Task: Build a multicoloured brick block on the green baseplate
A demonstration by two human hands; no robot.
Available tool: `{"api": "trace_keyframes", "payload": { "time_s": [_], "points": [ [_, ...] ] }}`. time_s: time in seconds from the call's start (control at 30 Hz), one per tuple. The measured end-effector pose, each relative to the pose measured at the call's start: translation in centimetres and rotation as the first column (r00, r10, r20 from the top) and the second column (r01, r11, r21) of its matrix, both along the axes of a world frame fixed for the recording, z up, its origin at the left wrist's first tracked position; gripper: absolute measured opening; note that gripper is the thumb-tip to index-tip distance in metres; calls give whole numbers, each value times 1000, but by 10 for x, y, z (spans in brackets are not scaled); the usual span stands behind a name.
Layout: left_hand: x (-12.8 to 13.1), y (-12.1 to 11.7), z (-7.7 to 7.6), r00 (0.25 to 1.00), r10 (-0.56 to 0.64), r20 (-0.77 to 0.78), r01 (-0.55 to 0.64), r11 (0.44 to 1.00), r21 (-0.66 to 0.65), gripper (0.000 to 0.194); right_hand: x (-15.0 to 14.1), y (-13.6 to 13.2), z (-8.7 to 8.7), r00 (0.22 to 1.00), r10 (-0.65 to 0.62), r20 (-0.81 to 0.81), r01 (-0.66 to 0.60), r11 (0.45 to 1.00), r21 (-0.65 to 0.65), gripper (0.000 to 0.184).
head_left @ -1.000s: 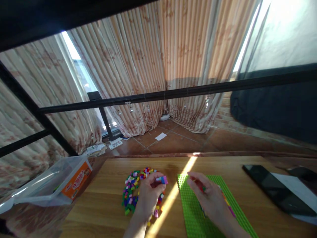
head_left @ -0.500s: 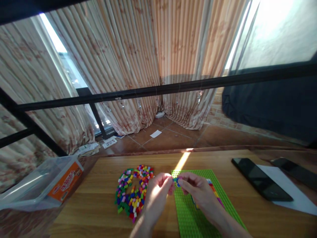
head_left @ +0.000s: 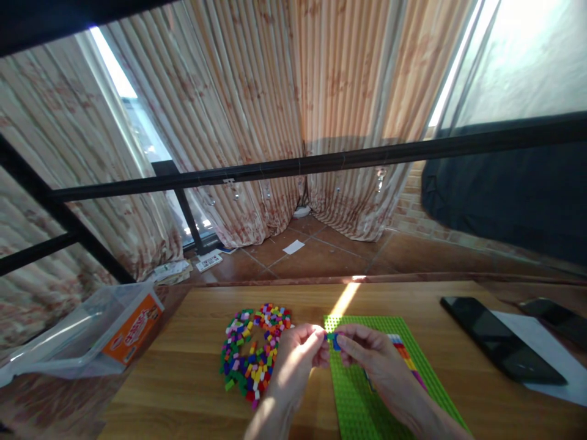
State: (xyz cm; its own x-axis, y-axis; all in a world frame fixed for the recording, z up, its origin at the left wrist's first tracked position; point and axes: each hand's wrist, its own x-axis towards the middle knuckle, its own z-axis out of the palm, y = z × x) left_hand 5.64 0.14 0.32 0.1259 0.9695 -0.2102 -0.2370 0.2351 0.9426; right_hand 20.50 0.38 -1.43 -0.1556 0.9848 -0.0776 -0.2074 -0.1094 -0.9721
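Note:
My left hand [head_left: 300,354] and my right hand [head_left: 369,353] meet fingertip to fingertip over the far left corner of a green studded baseplate [head_left: 351,403]. Pinched between them are small building bricks, a blue brick [head_left: 337,342] at the right fingertips and a green one beside it at the left. Whether the two are joined I cannot make out. Beneath my right hand, rows of coloured bricks [head_left: 406,357] in white, red, orange, yellow and purple sit on the baseplate, partly hidden. Left of my left hand lies a pile of loose mixed-colour bricks [head_left: 257,360].
A clear plastic tub [head_left: 92,333] with an orange label stands at the left beside the wooden table [head_left: 183,366]. On the right, a black phone [head_left: 499,336] rests partly over a white paper [head_left: 559,385], with another dark device [head_left: 557,318] behind. A black rail [head_left: 275,171] crosses beyond the table.
The whole view has shifted slightly, so things appear further right. Both hands stay together at the bricks, and slightly more of the blue brick shows.

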Motion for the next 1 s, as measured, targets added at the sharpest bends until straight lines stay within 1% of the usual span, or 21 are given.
{"api": "trace_keyframes", "payload": {
  "time_s": [0.07, 0.17, 0.3, 0.37, 0.43, 0.53, 0.63, 0.7, 0.77, 0.83, 0.93, 1.0],
  "points": [
    [0, 0, 1, 999, 24, 21, -23, 999, -24, 30, -1, 0, 0, 1000, -9, -1, 9, 1000, -9, 26],
    [0, 2, -3, 998, 48, 44, -44, 995, -91, 33, -2, 1, -1, 1000, -18, -1, 18, 1000, -16, 25],
    [4, 4, -10, 998, 18, 68, -7, 987, -158, 37, -2, 2, -2, 1000, -13, -17, 13, 1000, -19, 27],
    [7, 3, -10, 999, -11, 30, 15, 992, -128, 38, -2, 1, -3, 1000, -14, -6, 14, 1000, -27, 28],
    [10, 1, -8, 999, -28, -35, 26, 997, -68, 34, 0, 0, -3, 1000, -15, 23, 16, 999, -43, 30],
    [14, -2, -4, 991, -20, -131, 16, 999, -27, 20, 4, -2, -6, 997, 7, 72, -2, 998, -70, 30],
    [16, -3, -4, 976, 9, -217, -12, 1000, -8, 16, 6, -4, -7, 997, 41, 72, -35, 996, -78, 29],
    [15, -3, -6, 983, -6, -185, 4, 1000, -14, 19, 6, -6, -5, 998, 48, 38, -44, 993, -106, 29],
    [14, -3, -7, 994, -42, -105, 39, 999, -33, 21, 4, -7, -2, 999, 43, -3, -43, 986, -159, 30],
    [13, -3, -7, 998, -49, -46, 46, 997, -55, 22, 2, -9, 0, 999, 28, -28, -33, 980, -196, 30],
    [11, -3, -9, 1000, -1, -14, 0, 995, -97, 19, 1, -10, 1, 1000, 4, -18, -8, 979, -206, 31],
    [4, 0, -9, 996, 49, -68, -56, 994, -92, 16, 1, -9, 0, 999, -32, 2, 32, 976, -214, 32]
  ]
}}
